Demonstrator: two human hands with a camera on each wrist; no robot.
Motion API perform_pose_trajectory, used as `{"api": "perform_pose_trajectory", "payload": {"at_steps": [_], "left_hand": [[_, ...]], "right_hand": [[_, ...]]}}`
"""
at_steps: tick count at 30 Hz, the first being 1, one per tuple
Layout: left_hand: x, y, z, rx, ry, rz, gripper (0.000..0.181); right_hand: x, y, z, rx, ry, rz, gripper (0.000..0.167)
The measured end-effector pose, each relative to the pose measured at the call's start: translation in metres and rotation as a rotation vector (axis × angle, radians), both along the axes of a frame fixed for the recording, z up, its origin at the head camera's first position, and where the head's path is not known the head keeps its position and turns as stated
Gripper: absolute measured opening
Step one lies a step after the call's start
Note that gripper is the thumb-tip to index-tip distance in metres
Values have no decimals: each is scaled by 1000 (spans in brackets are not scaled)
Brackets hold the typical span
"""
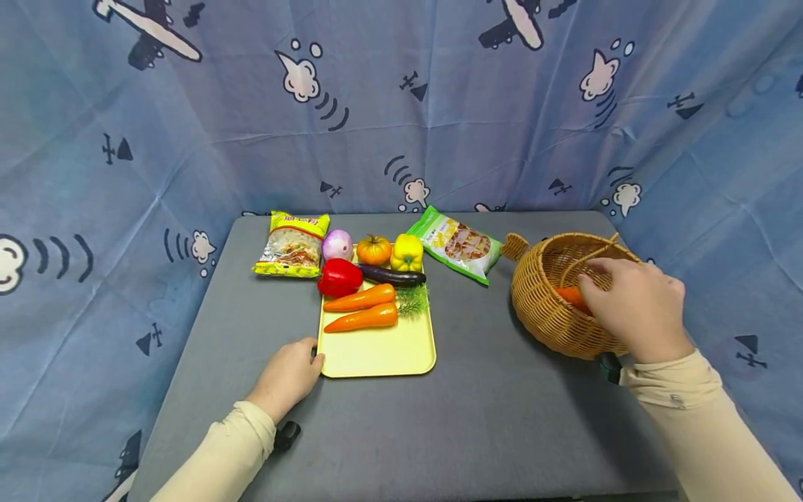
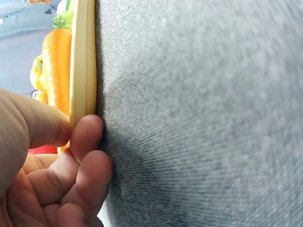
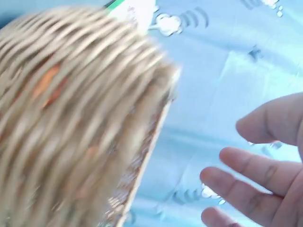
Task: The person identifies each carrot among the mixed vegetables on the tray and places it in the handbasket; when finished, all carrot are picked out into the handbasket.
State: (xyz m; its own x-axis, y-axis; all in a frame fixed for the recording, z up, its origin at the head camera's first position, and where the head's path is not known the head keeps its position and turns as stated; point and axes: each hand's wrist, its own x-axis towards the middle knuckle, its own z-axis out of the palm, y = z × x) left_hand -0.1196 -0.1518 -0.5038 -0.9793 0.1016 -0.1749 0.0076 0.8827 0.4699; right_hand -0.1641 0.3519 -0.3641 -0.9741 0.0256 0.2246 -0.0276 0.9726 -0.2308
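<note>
My left hand [image 1: 287,378] pinches the near left rim of a yellow tray [image 1: 378,357] between thumb and fingers; the left wrist view shows the rim [image 2: 84,90] between them. On the tray lie two carrots [image 1: 362,318], an eggplant [image 1: 395,276], a red bell pepper [image 1: 340,277], a yellow bell pepper [image 1: 407,252] and an orange tomato-like vegetable [image 1: 373,249]. Over the mouth of a wicker basket [image 1: 544,307] hovers my right hand [image 1: 643,307], with its fingers apart and nothing between them in the right wrist view. An orange item [image 1: 572,298] shows inside the basket.
A yellow food packet [image 1: 292,245] lies at the back left, beside a purple onion [image 1: 337,245] at the tray's corner. Behind the tray's right side lies a green-edged packet [image 1: 461,244]. The basket has a thin handle. Patterned blue cloth [image 1: 351,160] surrounds the grey table [image 1: 477,418].
</note>
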Motion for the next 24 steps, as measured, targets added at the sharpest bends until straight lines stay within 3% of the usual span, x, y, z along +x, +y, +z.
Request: {"api": "perform_pose_trajectory", "payload": {"at_steps": [4, 11, 19, 24], "left_hand": [[0, 0, -1, 3, 1, 2, 36], [1, -1, -3, -5, 7, 1, 36], [0, 0, -5, -14, 14, 5, 37], [0, -1, -5, -15, 4, 14, 39]], "right_hand": [[-6, -31, 9, -6, 61, 57, 40], [-17, -88, 11, -19, 43, 158, 43], [-29, -152, -13, 30, 119, 305, 36], [-33, -189, -33, 64, 96, 384, 36]]}}
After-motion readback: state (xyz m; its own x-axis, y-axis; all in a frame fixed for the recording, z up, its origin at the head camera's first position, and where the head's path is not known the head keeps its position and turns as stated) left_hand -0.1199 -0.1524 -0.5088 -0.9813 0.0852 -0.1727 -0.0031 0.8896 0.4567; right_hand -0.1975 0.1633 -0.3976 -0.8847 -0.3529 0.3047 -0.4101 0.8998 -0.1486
